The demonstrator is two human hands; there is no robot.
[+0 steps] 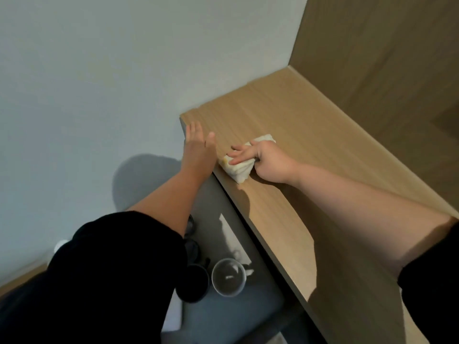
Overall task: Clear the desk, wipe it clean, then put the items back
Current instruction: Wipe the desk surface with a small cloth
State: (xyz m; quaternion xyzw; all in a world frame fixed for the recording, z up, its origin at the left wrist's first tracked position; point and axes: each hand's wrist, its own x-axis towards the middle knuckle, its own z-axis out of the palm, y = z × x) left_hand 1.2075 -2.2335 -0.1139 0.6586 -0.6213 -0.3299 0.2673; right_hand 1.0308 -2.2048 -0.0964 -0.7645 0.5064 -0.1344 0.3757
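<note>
The folded white cloth (pixel 237 171) lies on the wooden surface (pixel 310 150), close to its left front edge, under the right hand (pixel 267 162). That hand's two long fingers (pixel 238 155) stretch flat across the top of the cloth, while the others curl round its near end, grasping it and pressing it down. The left hand (pixel 198 145) rests just beside it, at the surface's left corner; its fingers are straight and released, palm down, holding nothing. The two hands are near each other but not touching.

Below the surface's front edge, on a lower grey area, a clear glass (pixel 216 269) stands upright, seen from above; what it holds cannot be told. Just left of it is a black mug (pixel 196 281), partly hidden by the black left sleeve (pixel 111 281).

A pale wall (pixel 87 70) rises behind and left of the surface, and a tall wooden panel (pixel 385 58) closes off its far right side
</note>
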